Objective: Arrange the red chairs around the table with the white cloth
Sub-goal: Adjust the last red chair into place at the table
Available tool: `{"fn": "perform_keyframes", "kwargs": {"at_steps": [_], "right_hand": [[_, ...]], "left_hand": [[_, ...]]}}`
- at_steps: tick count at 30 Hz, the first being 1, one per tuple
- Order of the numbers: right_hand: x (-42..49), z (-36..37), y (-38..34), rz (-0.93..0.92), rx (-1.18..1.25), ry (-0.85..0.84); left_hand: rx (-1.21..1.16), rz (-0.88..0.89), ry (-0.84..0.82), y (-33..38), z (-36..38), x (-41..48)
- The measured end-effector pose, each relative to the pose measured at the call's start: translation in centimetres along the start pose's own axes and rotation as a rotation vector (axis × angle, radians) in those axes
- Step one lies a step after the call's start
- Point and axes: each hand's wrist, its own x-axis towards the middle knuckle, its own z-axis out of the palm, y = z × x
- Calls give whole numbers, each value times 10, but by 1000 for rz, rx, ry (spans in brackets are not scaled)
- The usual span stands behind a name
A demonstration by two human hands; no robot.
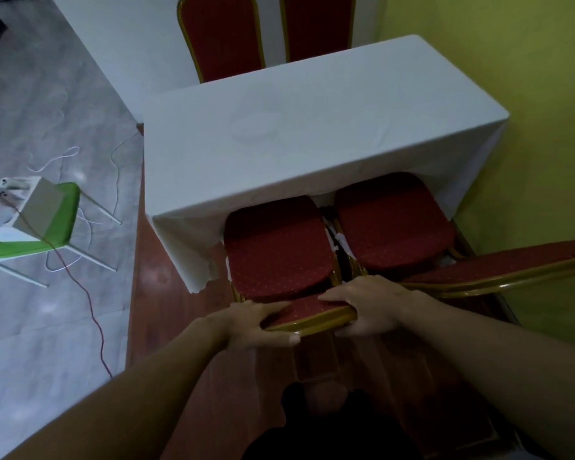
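Red padding with small dots covers the chair [279, 247], and a gold metal frame runs round it. The chair is set at the near side of the counter [312, 127], with the front of its seat tucked under the white cloth [186, 254]. Its top rail [316, 315] is held by both hands. The left hand [259, 323] is curled round the left end, with the fingers on the padded front and the thumb on the gold edge. The right hand [369, 310] is wrapped round the right end in the same way.

A second chair [392, 220] is parked just beside it on the right. Two far chairs [219, 38] are seen across the counter.

The frame is likely hard and stiff, so the whole chair can be moved by the rail alone. Some weight is to be expected, so two hands are best kept wide apart to stop it twisting. The gold edge looks smooth and may slip. The padding looks soft and gives a better hold. The cloth hangs loose and could be snagged by the seat. The shiny floor [166, 310] should let the legs slide.
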Motion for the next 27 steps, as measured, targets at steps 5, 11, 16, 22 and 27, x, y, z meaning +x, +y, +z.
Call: {"fn": "perform_keyframes", "kwargs": {"at_steps": [5,11,16,22,27], "right_hand": [[-27,-18,37,92,-25,-41],[-90,-43,107,207,-86,-76],[-160,-54,181,273,-112,-131],[-203,-59,235,178,-170,-101],[-223,-63,262,120,-183,-84]], "left_hand": [[-17,40,8,44,-7,22],[101,84,53,126,-14,67],[163,89,57,211,6,117],[209,113,65,296,39,174],[116,197,213,346,53,207]]}}
